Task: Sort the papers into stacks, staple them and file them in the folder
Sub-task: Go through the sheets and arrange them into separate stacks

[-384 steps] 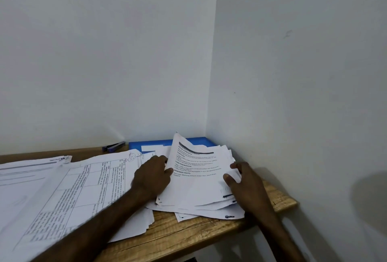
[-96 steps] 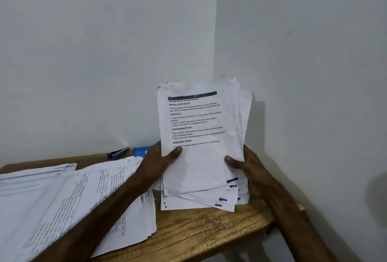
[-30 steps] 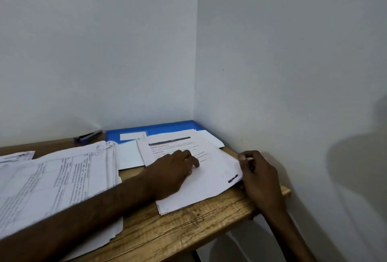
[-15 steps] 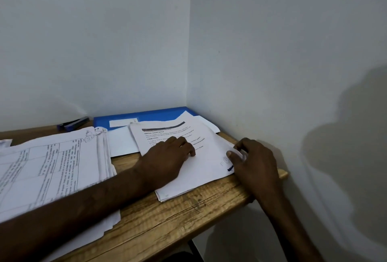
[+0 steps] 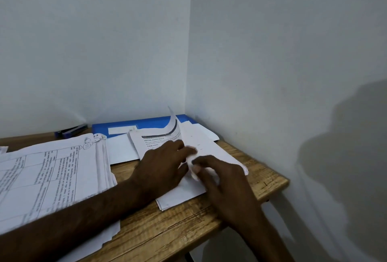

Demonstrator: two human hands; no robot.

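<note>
A small stack of printed papers (image 5: 182, 193) lies on the right end of the wooden table (image 5: 167, 226), close to the wall corner. My left hand (image 5: 161, 165) rests flat on this stack. My right hand (image 5: 219, 178) pinches the near edge of the top sheet (image 5: 174, 126), which curls up and over toward the left; the fingertips are blurred. A blue folder (image 5: 134, 124) lies behind the stack against the back wall. A dark blue stapler (image 5: 71, 130) sits left of the folder.
A large pile of table-printed sheets (image 5: 52, 171) covers the left part of the table under my left forearm. A blank white sheet (image 5: 121, 148) lies between the two piles. Walls close the table off at the back and right.
My right hand moved from the stack's right edge to its middle, lifting the top sheet, which now curls upward. My left hand stays on the stack.
</note>
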